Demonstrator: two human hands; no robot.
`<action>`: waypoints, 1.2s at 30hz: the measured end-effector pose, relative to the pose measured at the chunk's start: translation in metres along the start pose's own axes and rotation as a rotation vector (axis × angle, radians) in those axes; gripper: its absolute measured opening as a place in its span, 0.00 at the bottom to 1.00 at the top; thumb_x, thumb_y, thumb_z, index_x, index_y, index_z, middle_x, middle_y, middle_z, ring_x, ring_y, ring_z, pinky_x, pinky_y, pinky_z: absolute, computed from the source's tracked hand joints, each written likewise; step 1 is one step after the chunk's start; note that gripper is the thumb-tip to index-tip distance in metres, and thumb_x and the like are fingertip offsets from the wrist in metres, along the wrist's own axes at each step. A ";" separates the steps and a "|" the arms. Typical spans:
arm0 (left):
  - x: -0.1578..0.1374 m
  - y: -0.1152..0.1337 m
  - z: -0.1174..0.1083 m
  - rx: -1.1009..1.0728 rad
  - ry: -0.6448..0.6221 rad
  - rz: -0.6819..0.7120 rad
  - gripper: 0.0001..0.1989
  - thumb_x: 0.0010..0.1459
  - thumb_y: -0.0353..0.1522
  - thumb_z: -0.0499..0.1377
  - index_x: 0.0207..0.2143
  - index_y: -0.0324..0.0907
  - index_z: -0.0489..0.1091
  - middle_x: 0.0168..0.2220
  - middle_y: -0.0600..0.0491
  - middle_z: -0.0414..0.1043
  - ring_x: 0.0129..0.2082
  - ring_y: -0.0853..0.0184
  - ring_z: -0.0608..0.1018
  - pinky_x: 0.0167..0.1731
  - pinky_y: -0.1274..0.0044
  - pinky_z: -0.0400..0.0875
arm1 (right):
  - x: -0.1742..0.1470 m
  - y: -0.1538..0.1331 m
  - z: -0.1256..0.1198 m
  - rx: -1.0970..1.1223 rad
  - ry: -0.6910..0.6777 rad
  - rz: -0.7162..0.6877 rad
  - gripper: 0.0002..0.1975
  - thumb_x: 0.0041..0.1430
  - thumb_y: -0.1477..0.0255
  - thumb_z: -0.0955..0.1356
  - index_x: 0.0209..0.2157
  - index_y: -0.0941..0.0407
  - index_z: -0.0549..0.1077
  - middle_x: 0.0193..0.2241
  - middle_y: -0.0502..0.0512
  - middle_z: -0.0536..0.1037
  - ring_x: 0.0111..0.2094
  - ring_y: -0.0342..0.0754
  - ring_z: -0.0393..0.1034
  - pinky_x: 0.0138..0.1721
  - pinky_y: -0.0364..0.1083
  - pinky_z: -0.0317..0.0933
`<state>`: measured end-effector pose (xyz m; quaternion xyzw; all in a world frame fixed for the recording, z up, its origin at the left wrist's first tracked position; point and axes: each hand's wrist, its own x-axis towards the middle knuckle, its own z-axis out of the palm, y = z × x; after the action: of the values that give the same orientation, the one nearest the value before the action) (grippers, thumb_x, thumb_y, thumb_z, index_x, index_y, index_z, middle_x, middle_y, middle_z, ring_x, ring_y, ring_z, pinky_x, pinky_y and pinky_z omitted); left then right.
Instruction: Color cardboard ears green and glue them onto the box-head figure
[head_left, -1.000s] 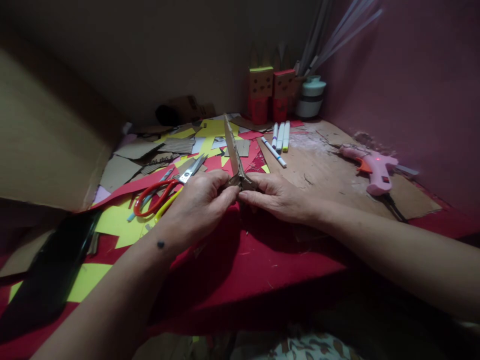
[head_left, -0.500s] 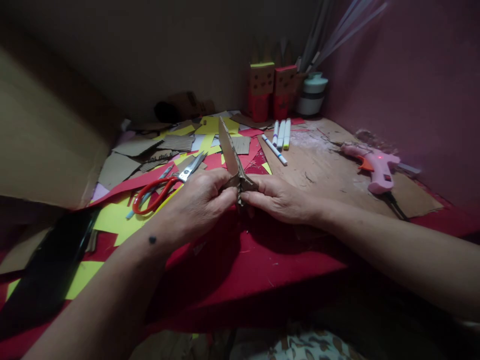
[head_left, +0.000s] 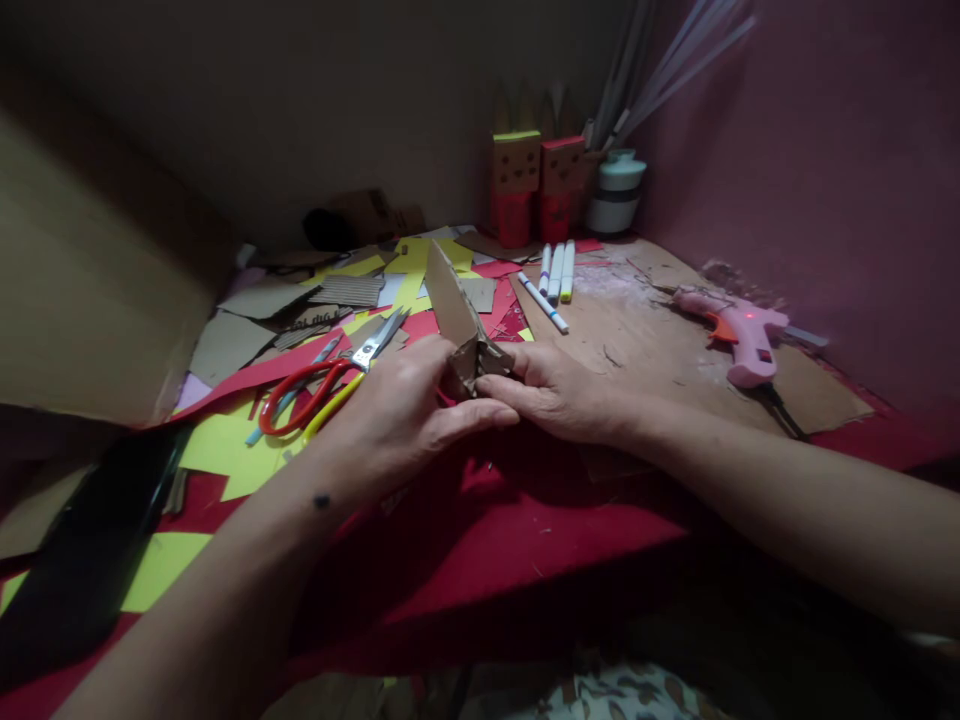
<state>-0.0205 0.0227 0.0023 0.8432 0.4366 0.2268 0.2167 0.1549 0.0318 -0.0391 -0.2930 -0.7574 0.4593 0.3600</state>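
Between my two hands a folded piece of cardboard stands on edge, its long flat side pointing away from me. My left hand is closed on its near left side, the thumb stretched across below the near end toward the other hand. From the right, my right hand pinches the bent near end between thumb and fingers. Some fingertips are hidden behind the cardboard. Scissors with red and yellow handles lie just left of my left hand, blades half apart, on paper scraps.
A pink glue gun with a lit red light rests on a cardboard sheet at right. Several markers lie ahead. Behind them stand two red figures with box heads and a white jar. Cardboard and paper scraps cover the left.
My left thumb has slid off the cardboard's near end and now extends to the right below it. The cardboard's near end has opened slightly. My right hand keeps its grip.
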 end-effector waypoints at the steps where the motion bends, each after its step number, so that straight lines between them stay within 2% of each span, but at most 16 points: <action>1: 0.000 0.000 0.002 0.013 -0.015 0.028 0.12 0.52 0.41 0.61 0.31 0.42 0.71 0.31 0.55 0.71 0.30 0.68 0.72 0.30 0.77 0.64 | 0.000 0.000 -0.001 -0.013 0.002 0.001 0.07 0.60 0.76 0.61 0.27 0.58 0.64 0.24 0.47 0.65 0.26 0.41 0.60 0.29 0.42 0.57; 4: 0.000 -0.002 0.005 0.027 -0.054 0.096 0.08 0.59 0.37 0.55 0.33 0.42 0.71 0.33 0.55 0.70 0.33 0.70 0.71 0.34 0.78 0.64 | 0.001 -0.001 -0.005 -0.051 -0.003 -0.018 0.09 0.61 0.75 0.60 0.25 0.57 0.64 0.23 0.47 0.64 0.25 0.41 0.59 0.28 0.42 0.56; 6: 0.000 -0.004 0.004 0.039 -0.062 0.119 0.09 0.60 0.35 0.53 0.33 0.42 0.71 0.32 0.54 0.68 0.32 0.70 0.70 0.33 0.78 0.63 | 0.001 -0.001 -0.007 -0.041 -0.012 -0.014 0.10 0.61 0.76 0.60 0.25 0.58 0.64 0.22 0.47 0.65 0.25 0.41 0.59 0.27 0.41 0.55; 11: 0.000 -0.006 0.003 0.085 -0.037 0.117 0.05 0.58 0.33 0.54 0.32 0.41 0.67 0.31 0.54 0.65 0.30 0.70 0.67 0.30 0.77 0.61 | 0.002 0.004 -0.005 -0.022 -0.001 0.029 0.09 0.60 0.76 0.60 0.26 0.58 0.64 0.23 0.48 0.67 0.25 0.41 0.60 0.30 0.43 0.57; 16: 0.002 0.000 0.007 0.068 -0.015 0.099 0.05 0.57 0.30 0.52 0.30 0.41 0.66 0.35 0.52 0.64 0.34 0.68 0.67 0.34 0.76 0.62 | 0.006 0.011 -0.001 -0.185 0.057 -0.078 0.07 0.58 0.78 0.60 0.27 0.56 0.63 0.29 0.51 0.67 0.31 0.45 0.61 0.38 0.47 0.59; 20: 0.002 0.002 0.009 0.026 0.020 0.047 0.07 0.55 0.29 0.52 0.26 0.41 0.66 0.31 0.53 0.62 0.32 0.69 0.66 0.33 0.75 0.62 | 0.007 0.008 -0.001 -0.318 0.036 -0.132 0.08 0.57 0.80 0.60 0.26 0.55 0.61 0.30 0.52 0.65 0.35 0.47 0.60 0.42 0.49 0.58; 23: 0.002 0.002 0.009 -0.005 0.018 0.021 0.07 0.53 0.29 0.52 0.24 0.41 0.66 0.29 0.54 0.62 0.30 0.69 0.67 0.31 0.76 0.62 | 0.007 0.006 -0.002 -0.367 0.016 -0.116 0.08 0.58 0.80 0.60 0.26 0.55 0.61 0.30 0.52 0.63 0.35 0.47 0.60 0.41 0.49 0.58; 29: 0.001 0.000 0.004 -0.016 -0.008 0.030 0.06 0.52 0.28 0.53 0.25 0.40 0.67 0.28 0.55 0.64 0.28 0.70 0.67 0.29 0.76 0.62 | 0.003 0.002 -0.004 -0.335 -0.016 -0.118 0.07 0.58 0.78 0.60 0.27 0.55 0.60 0.30 0.53 0.63 0.33 0.47 0.60 0.39 0.48 0.59; 36: 0.002 0.000 0.005 0.062 -0.010 0.024 0.06 0.53 0.31 0.52 0.24 0.41 0.65 0.29 0.53 0.65 0.29 0.68 0.68 0.30 0.74 0.63 | 0.005 0.007 -0.004 -0.288 0.027 -0.147 0.07 0.56 0.78 0.60 0.26 0.55 0.60 0.28 0.51 0.63 0.32 0.46 0.59 0.36 0.47 0.57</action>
<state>-0.0169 0.0234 -0.0015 0.8559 0.4323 0.2112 0.1898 0.1560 0.0403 -0.0426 -0.2915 -0.8300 0.3142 0.3570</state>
